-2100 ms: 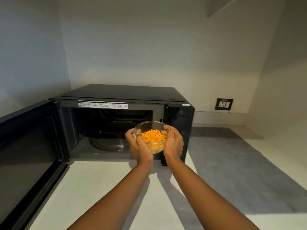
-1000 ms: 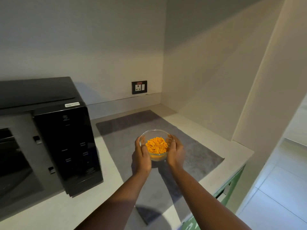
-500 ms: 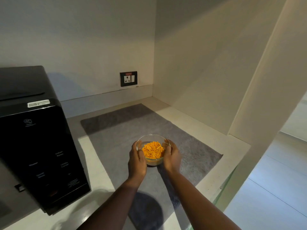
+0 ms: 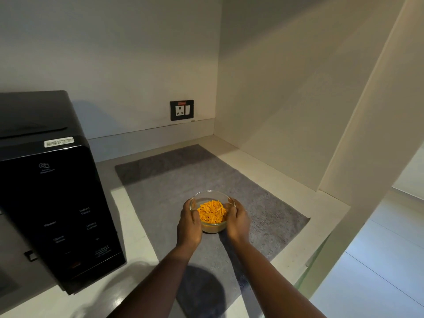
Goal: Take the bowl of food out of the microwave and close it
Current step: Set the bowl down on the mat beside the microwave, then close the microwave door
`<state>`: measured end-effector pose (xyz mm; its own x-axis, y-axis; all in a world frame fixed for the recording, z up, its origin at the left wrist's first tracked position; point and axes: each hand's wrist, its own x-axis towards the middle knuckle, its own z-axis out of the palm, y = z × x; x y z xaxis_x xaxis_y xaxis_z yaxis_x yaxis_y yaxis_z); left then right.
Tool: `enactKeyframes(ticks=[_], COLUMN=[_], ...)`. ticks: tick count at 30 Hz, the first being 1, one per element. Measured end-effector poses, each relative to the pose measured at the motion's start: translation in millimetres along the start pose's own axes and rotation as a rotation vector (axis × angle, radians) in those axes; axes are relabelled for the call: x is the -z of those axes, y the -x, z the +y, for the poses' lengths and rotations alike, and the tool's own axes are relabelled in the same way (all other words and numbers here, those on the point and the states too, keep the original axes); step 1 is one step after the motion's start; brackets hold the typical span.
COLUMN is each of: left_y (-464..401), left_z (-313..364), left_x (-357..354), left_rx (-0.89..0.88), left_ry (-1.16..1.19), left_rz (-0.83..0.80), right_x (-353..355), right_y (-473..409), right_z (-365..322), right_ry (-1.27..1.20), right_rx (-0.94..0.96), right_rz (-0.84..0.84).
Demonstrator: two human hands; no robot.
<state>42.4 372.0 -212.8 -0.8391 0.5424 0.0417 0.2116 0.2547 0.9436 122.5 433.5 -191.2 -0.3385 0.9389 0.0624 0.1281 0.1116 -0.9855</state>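
Observation:
A clear glass bowl filled with orange food sits low over the grey mat, right of the black microwave. My left hand cups the bowl's left side and my right hand cups its right side. Whether the bowl's base touches the mat I cannot tell. Only the microwave's control panel and top are in view; its door and cavity lie out of frame on the left.
The white counter ends at an edge on the right, with floor below. Walls close in behind and to the right. A black wall socket sits above the backsplash.
Both hands carried the bowl out of the microwave and rightward, then lowered it toward the grey mat. My view turned right, so the open door left the frame.

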Motion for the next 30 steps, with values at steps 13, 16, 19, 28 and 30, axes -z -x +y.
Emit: enactKeyframes(ticks=[13, 16, 19, 28, 30], left_y=[26.5, 45.9, 66.3, 129.0, 140.5], left_z=[46.5, 59.2, 67.9, 85.9, 88.1], left_x=[34.2, 51.1, 74.3, 172.9, 198.4], left_rx=[-0.042, -0.180, -0.315, -0.456, -0.452], left_ry=[-0.177, -0.254, -0.346, -0.515, -0.545], left_rz=[0.106, 0.187, 0.271, 0.585, 0.661], right_x=[12.9, 9.8, -1.3, -49.8, -60.8], right_y=[11.7, 25.5, 43.1, 124.9, 146.7], right_z=[-35.6, -51.7, -66.7, -124.1, -136.8], right_ry=[0.229, 0.168, 0.124, -0.089, -0.152], right_rx=[0.206, 0.335, 0.443, 0.824, 0.864], right_rz=[0.050, 0.044, 0.010, -0.180, -0.220])
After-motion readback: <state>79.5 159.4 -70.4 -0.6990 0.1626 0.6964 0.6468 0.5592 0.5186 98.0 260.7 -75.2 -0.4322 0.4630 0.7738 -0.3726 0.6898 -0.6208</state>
